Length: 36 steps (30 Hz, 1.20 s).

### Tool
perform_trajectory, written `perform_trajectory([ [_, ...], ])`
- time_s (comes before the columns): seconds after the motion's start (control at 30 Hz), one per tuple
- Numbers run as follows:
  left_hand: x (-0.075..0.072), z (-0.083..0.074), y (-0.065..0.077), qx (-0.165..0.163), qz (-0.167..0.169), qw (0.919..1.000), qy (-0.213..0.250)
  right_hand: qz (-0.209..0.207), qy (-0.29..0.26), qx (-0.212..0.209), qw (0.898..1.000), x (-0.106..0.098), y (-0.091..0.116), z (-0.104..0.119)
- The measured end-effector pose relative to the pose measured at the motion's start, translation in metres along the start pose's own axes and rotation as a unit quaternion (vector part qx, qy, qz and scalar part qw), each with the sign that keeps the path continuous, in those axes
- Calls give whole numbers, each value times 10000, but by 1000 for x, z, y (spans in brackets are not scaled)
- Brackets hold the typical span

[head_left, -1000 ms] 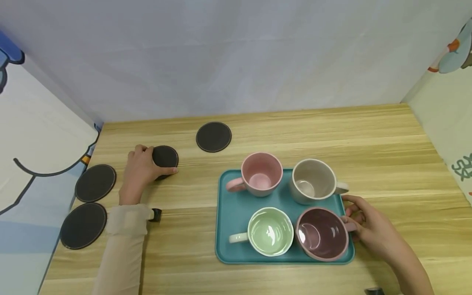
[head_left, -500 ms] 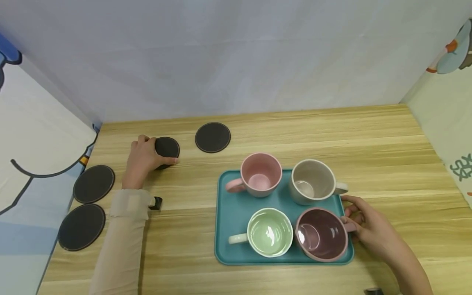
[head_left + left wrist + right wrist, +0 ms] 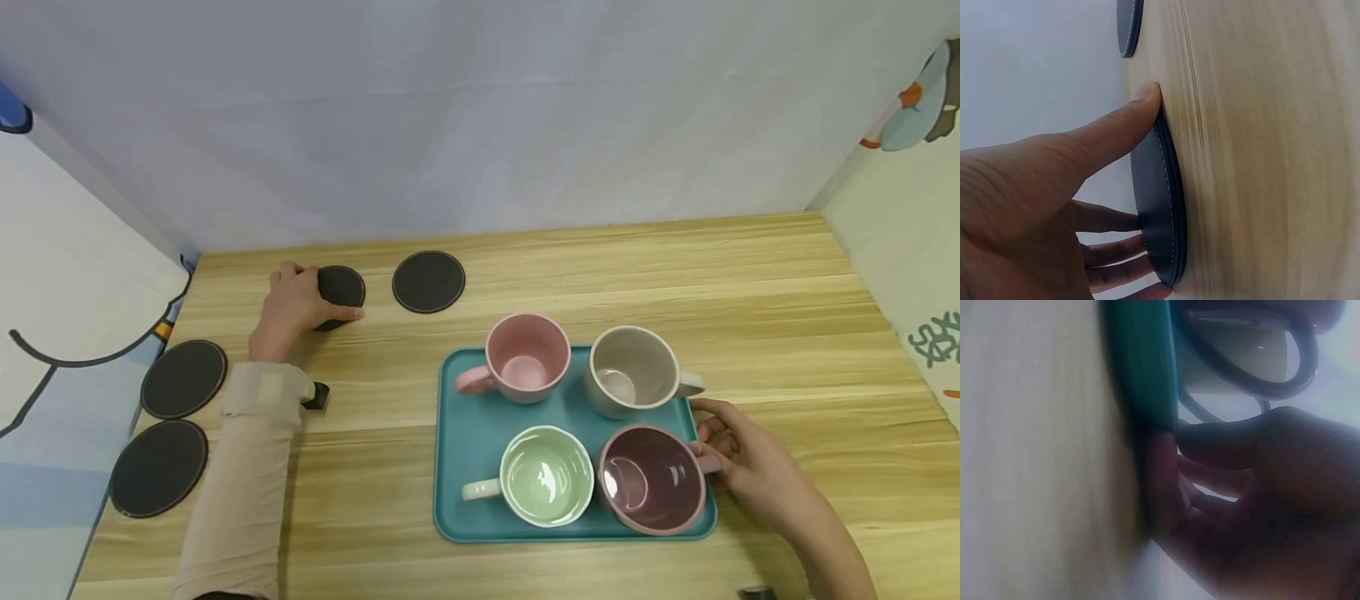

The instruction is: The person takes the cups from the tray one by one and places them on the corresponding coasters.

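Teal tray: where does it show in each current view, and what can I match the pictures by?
Head: the teal tray lies in the lower half, mostly right of centre.
Left wrist: not in this picture.
Right wrist: upper half, mostly left of centre, cut off by the top edge.
Shared landmark: the wooden table, on the right side in the left wrist view and, blurred, on the left in the right wrist view.

Left sleeve (image 3: pixel 240 492), beige and creased, ending in a broad cuff (image 3: pixel 264 390); small black block (image 3: pixel 318 396) beside the cuff on its thumb side.
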<state>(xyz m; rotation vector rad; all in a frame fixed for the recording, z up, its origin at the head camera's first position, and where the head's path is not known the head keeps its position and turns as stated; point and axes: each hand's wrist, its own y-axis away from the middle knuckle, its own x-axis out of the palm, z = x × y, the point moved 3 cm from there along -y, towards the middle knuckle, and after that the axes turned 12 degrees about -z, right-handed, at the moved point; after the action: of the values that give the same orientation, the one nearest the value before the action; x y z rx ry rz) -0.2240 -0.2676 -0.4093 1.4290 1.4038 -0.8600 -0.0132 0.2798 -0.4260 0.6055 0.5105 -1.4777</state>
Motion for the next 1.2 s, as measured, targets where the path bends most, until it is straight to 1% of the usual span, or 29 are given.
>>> perform_trajectory([
  [0.2,0,-2,-5,8,110,9999,-71,-6,-3,16,10000,0,0,-1],
  [0.37,3,-13,-5,309,118,9991,-282,-30,56,41,10000,-1,2,-2],
  [0.47,4,-24,-3,615,16,9974,-377,-15,47,84,10000,-1,3,-3],
  [0.53,5,-35,-2,901,-17,9952,-380,-17,27,95,9999,-1,4,-3],
  [0.67,14,-60,-3,1512,30,9883,-187,2,-12,92,10000,-1,3,-1],
  [0.73,20,-72,-3,1723,63,9850,-97,15,-14,82,10000,-1,3,0],
  [0.83,29,-85,-3,1918,135,9813,15,19,-10,60,10000,-1,2,1],
  [1.0,39,-94,-3,1991,215,9797,11,-6,-33,59,10000,-1,3,2],
  [1.2,41,-101,-8,1965,280,9801,1,2,-50,92,9999,0,5,3],
])
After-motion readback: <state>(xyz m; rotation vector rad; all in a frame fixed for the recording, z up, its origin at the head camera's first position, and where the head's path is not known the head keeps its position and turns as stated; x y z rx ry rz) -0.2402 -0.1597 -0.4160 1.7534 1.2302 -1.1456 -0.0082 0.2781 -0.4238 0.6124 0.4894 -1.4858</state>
